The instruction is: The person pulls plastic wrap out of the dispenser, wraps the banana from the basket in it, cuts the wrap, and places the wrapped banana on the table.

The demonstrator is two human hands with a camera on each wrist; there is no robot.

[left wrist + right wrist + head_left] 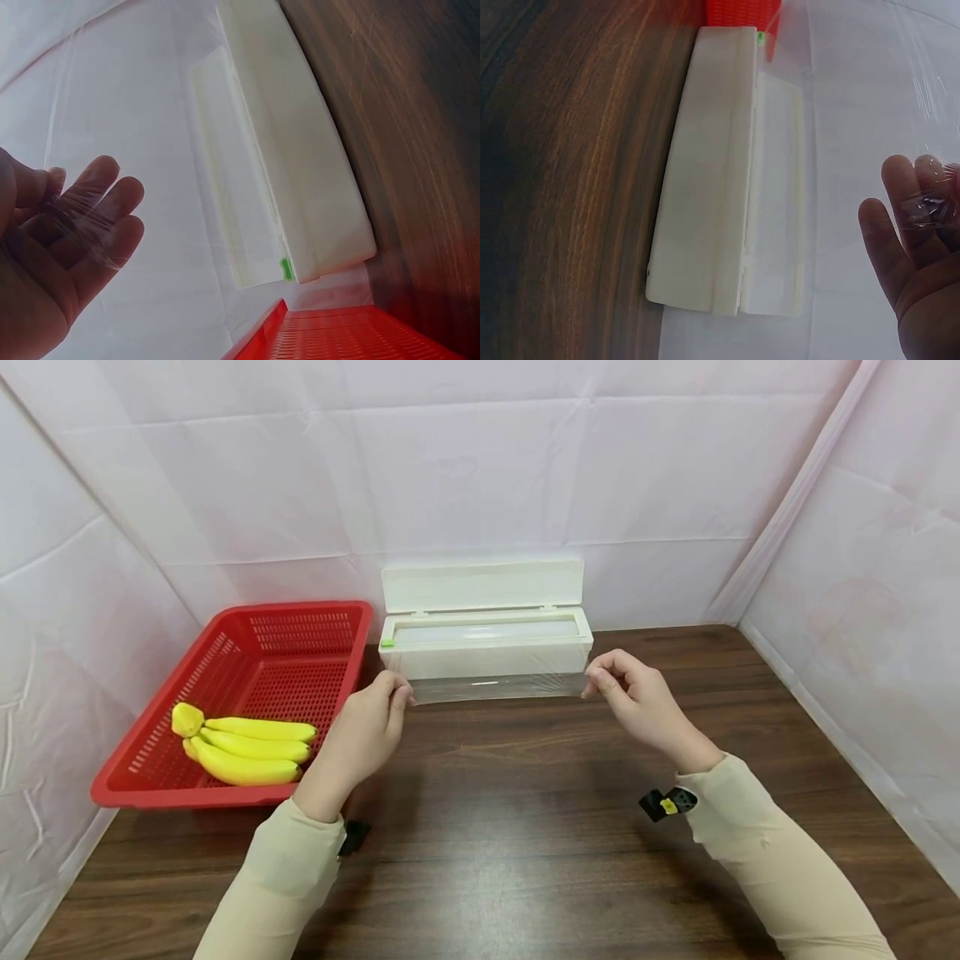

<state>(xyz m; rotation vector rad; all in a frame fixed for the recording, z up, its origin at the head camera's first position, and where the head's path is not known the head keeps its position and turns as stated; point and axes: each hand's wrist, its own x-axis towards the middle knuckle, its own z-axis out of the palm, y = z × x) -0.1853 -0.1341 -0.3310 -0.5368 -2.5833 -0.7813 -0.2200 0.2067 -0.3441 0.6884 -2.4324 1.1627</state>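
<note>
White cloth [465, 477] rises behind and beside the dark wood tabletop [480, 860]. On my left the red basket [307, 610] sits on it. Just right of the basket, near the cloth, stands the long white box [487, 658], its lid [483, 587] tipped up. Clear film [498, 688] stretches across the box's front, between my left hand [363, 727] and right hand [637, 697]. A bunch of yellow bananas [255, 752] lies in the near part of the basket, stem to the left. Each of my hands pinches one end of the film between thumb and forefinger, the remaining fingers [120, 199] loosely bent and spread. A little green tab [387, 643] marks the box's left end.
</note>
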